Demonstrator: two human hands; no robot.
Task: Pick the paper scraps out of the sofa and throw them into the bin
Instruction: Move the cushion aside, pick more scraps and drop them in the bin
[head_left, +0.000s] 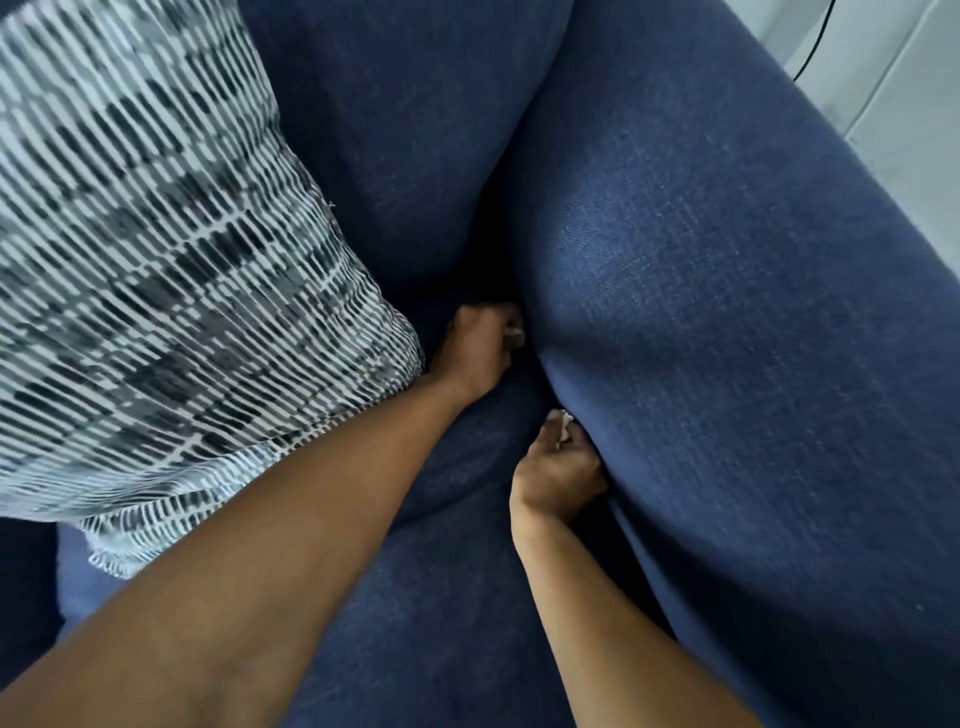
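The blue fabric sofa (727, 322) fills the view. My left hand (480, 353) reaches into the dark gap where the seat cushion meets the armrest and backrest; its fingers are curled into the crevice and what they hold is hidden. My right hand (558, 475) sits lower along the same gap, fingers closed on a small white paper scrap (563, 423) that sticks up above the fingertips against the armrest. No bin is in view.
A throw pillow (171, 270) with a white and dark dashed pattern leans at the left, touching my left forearm. A pale wall or floor with a black cable (815, 41) shows at the top right beyond the armrest.
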